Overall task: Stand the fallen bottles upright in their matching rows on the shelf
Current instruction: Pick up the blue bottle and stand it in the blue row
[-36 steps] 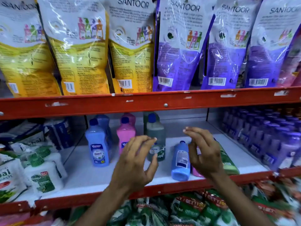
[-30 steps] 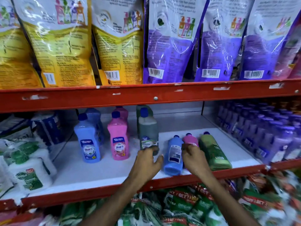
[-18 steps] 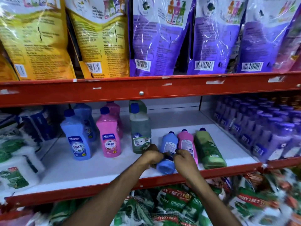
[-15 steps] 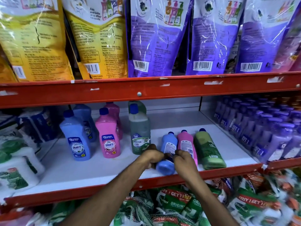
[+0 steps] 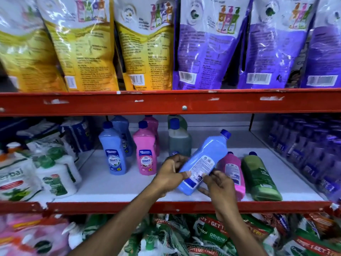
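both hands are on the blue bottle (image 5: 203, 161), which is tilted with its cap up and to the right, base low near the front of the white shelf (image 5: 114, 183). the left hand (image 5: 170, 174) wraps round its lower left side, the right hand (image 5: 218, 183) pinches the lower right edge with its fingers. just right of it, a pink bottle (image 5: 233, 170) and a green bottle (image 5: 258, 174) lie flat. to the left stand the blue row (image 5: 112, 154), pink row (image 5: 146, 154) and green row (image 5: 179, 143).
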The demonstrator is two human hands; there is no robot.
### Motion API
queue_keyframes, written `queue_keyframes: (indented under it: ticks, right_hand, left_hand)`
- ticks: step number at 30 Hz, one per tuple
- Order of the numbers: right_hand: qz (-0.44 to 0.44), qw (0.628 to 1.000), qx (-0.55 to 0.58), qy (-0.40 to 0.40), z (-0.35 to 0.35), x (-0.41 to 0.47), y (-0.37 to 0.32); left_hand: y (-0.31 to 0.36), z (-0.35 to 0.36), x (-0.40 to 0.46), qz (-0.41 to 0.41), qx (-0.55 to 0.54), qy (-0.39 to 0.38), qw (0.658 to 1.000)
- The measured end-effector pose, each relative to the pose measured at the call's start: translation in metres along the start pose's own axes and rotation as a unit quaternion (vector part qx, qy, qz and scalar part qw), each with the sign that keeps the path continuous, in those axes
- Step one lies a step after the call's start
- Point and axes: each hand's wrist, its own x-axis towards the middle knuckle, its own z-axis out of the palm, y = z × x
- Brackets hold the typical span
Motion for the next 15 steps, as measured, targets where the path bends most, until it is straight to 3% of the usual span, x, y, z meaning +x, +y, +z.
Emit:
queue_keyframes:
  ticks: [5, 15]
  right_hand:
    - [-0.060, 0.997, -0.047, -0.027, 0.062, -0.020, 0.013]
    - [-0.140, 0.979, -0.133, -0.062, 0.213, -0.043, 0.024]
  left_hand:
    - [-0.014, -0.072, -0.043, 0.062, 0.015, 0.028, 0.998]
    - [-0.071, -0.201, -0.077, 0.119, 0.112, 0.157, 0.974]
